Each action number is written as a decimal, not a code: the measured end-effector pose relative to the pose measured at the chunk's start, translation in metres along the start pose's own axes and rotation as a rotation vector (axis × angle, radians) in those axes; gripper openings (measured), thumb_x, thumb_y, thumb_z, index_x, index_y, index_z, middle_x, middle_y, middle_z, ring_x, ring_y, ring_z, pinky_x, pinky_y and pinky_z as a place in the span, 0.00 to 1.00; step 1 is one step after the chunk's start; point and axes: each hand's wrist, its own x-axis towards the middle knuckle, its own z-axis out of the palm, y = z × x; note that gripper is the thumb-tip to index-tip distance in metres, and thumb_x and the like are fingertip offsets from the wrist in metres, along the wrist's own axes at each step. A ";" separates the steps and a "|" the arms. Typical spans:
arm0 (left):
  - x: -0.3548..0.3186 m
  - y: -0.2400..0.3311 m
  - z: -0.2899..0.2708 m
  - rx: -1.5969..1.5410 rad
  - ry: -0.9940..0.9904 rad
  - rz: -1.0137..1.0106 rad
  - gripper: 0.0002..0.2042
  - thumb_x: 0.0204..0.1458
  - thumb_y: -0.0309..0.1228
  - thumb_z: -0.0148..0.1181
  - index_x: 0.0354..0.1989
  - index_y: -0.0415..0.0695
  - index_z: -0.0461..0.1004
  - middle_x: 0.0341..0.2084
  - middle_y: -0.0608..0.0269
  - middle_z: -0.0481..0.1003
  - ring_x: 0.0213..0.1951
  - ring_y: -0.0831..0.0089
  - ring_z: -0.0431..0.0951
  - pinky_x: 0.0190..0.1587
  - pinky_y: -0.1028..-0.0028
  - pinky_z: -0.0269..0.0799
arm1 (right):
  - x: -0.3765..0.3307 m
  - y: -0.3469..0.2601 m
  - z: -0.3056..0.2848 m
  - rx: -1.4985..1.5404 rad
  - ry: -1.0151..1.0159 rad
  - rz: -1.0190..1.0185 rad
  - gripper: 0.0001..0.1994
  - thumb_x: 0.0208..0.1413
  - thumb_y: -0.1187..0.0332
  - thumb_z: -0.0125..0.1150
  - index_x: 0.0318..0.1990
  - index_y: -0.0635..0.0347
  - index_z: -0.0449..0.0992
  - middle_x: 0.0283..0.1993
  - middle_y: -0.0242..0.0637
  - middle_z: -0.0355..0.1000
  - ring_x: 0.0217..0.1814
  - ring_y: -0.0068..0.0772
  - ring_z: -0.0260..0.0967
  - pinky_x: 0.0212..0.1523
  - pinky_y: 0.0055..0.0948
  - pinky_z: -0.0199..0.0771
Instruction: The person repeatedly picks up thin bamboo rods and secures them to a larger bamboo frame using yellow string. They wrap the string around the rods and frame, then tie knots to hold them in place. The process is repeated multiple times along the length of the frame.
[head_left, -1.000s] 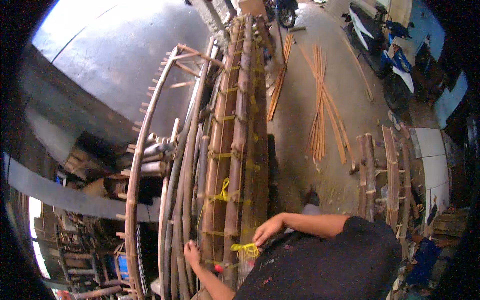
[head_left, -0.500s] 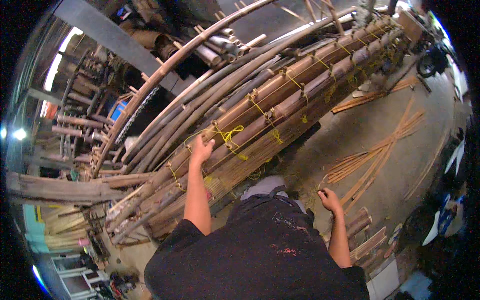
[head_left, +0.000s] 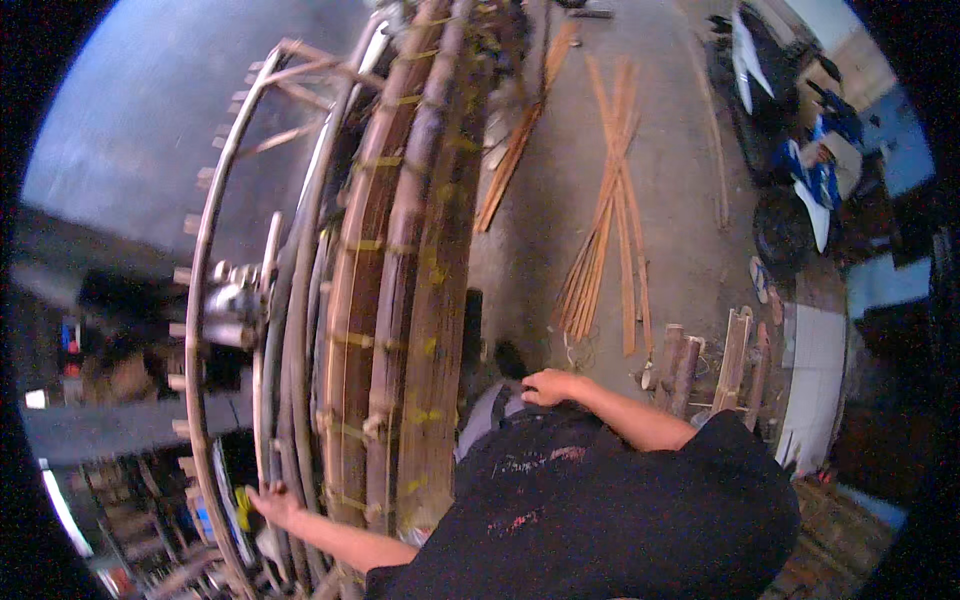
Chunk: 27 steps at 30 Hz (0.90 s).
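Observation:
My left hand (head_left: 278, 505) reaches past the left side of the long bamboo poles (head_left: 345, 330). A bunch of yellow string (head_left: 243, 508) sits at its fingertips, and the fingers look pinched on it. Motion blurs the exact grip. My right hand (head_left: 548, 387) is in front of my body, near the grey cloth at my waist, with its fingers curled. Anything inside it is hidden. Yellow string ties (head_left: 368, 244) cross the poles at intervals. Beside the poles, on their right, runs a panel of thin slats (head_left: 440, 260).
On the floor to the right lie crossed bamboo strips (head_left: 612, 215). Short bamboo pieces (head_left: 690, 370) stand closer, near a pair of sandals (head_left: 762, 280). A motorcycle (head_left: 815, 190) is parked at the far right. A curved bamboo frame (head_left: 197, 300) borders the left.
My view has turned to the right, so the poles now run nearly straight away from me. My left hand has moved off the tied poles; my right hand has come in toward my body.

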 end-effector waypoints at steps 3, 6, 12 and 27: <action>-0.028 0.011 0.136 0.031 0.150 0.190 0.22 0.56 0.48 0.55 0.44 0.39 0.69 0.26 0.66 0.68 0.21 0.79 0.61 0.21 0.79 0.59 | 0.005 0.043 -0.038 0.093 0.118 0.073 0.22 0.57 0.53 0.52 0.51 0.59 0.72 0.49 0.51 0.73 0.53 0.55 0.69 0.53 0.47 0.67; -0.082 -0.012 0.284 0.343 0.064 0.524 0.15 0.58 0.40 0.53 0.42 0.39 0.74 0.34 0.64 0.74 0.26 0.77 0.66 0.27 0.78 0.63 | 0.015 0.101 -0.067 0.184 0.308 0.244 0.22 0.57 0.53 0.52 0.50 0.60 0.73 0.48 0.52 0.73 0.52 0.55 0.69 0.52 0.46 0.68; -0.200 -0.203 0.509 0.739 -1.063 0.488 0.10 0.58 0.30 0.54 0.44 0.38 0.75 0.35 0.59 0.75 0.37 0.72 0.73 0.44 0.72 0.69 | 0.040 0.243 -0.111 0.351 0.439 0.441 0.25 0.55 0.49 0.54 0.50 0.61 0.73 0.50 0.52 0.72 0.54 0.53 0.68 0.54 0.45 0.67; -0.313 -0.616 0.365 2.134 -1.092 -0.489 0.27 0.58 0.49 0.50 0.54 0.36 0.69 0.42 0.45 0.76 0.44 0.57 0.77 0.47 0.66 0.70 | 0.330 0.759 -0.216 0.626 0.666 0.867 0.25 0.56 0.56 0.55 0.57 0.62 0.65 0.52 0.56 0.69 0.55 0.59 0.66 0.53 0.51 0.67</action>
